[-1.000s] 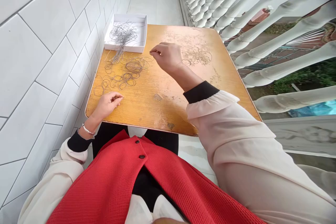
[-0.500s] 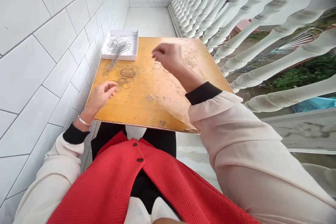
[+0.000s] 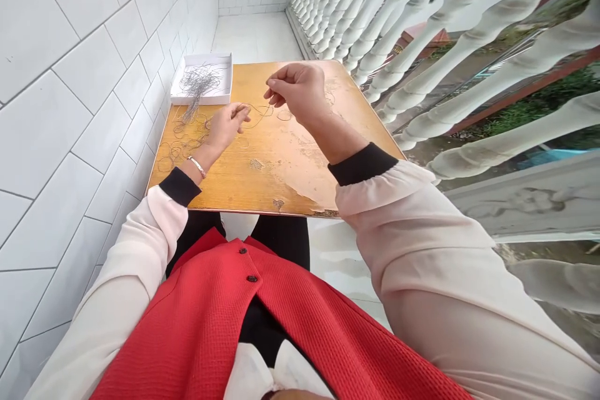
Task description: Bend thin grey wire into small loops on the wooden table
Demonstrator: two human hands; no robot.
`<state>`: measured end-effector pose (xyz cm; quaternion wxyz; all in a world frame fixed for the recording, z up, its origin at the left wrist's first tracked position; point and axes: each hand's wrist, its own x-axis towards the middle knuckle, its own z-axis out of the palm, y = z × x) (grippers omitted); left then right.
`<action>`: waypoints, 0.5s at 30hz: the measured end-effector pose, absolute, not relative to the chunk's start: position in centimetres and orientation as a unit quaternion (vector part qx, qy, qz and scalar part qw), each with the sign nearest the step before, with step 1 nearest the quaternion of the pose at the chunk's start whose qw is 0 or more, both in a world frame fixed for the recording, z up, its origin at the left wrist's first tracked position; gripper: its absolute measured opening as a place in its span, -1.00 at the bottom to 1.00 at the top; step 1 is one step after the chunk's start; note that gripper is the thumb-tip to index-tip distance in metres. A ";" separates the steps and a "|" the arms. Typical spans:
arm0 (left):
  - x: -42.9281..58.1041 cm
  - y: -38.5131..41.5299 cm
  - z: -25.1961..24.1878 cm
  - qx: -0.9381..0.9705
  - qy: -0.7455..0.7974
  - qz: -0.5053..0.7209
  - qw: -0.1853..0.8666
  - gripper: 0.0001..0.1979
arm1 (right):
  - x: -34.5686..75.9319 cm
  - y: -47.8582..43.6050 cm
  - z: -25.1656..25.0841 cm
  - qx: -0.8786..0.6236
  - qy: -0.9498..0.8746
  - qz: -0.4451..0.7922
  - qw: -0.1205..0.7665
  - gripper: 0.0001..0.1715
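My left hand [image 3: 224, 128], with a bracelet at its wrist, is above the wooden table, its thumb and fingertips pinched at one end of a thin dark cord [image 3: 259, 110]. This cord curves in a slack loop across to my right hand [image 3: 302, 94]. There too the thumb and forefinger are pressed together, above the table's far middle, with the cord hanging just below them. Loose coils of similar cord [image 3: 177, 151] lie on the table left of my left hand, partly hidden by it.
A shallow white box [image 3: 220, 99] at the table's far left corner holds a tangle of dark cords [image 3: 199, 82], some spilling over its near edge. The wooden table [image 3: 225, 187] has a peeling surface. A tiled wall [image 3: 94, 94] stands left, a white balustrade [image 3: 417, 81] right.
My left hand has moved right and away from me, over the coils and close to my right hand. Cord now shows between both hands. The view has shifted slightly.
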<state>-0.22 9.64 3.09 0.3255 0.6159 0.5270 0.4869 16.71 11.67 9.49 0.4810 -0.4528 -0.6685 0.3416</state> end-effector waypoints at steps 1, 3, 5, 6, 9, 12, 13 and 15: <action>-0.1 9.5 3.2 0.619 0.510 0.491 0.340 -0.80 | 17.0 11.5 9.4 -0.453 -0.666 0.348 0.480 -0.68; 0.0 9.0 3.6 0.631 0.488 0.481 0.363 -0.76 | 17.5 11.2 8.9 -0.456 -0.655 0.361 0.481 -0.66; 0.0 8.4 4.1 0.656 0.480 0.459 0.359 -0.88 | 17.9 10.9 8.4 -0.464 -0.644 0.369 0.485 -0.66; 0.1 8.1 4.4 0.674 0.482 0.446 0.339 -0.96 | 18.0 10.8 8.1 -0.467 -0.639 0.368 0.488 -0.67; 0.9 7.0 5.3 0.744 0.489 0.397 0.223 -0.93 | 18.3 10.2 7.5 -0.469 -0.638 0.362 0.492 -0.69; 1.8 6.1 6.1 0.789 0.486 0.349 0.140 -0.84 | 18.6 9.4 7.4 -0.467 -0.638 0.361 0.494 -0.70; 1.9 5.9 6.2 0.791 0.488 0.344 0.134 -0.78 | 18.7 9.1 7.5 -0.467 -0.633 0.365 0.497 -0.71; 1.9 5.7 6.5 0.768 0.500 0.369 0.158 -0.72 | 19.2 8.6 7.4 -0.468 -0.615 0.375 0.512 -0.74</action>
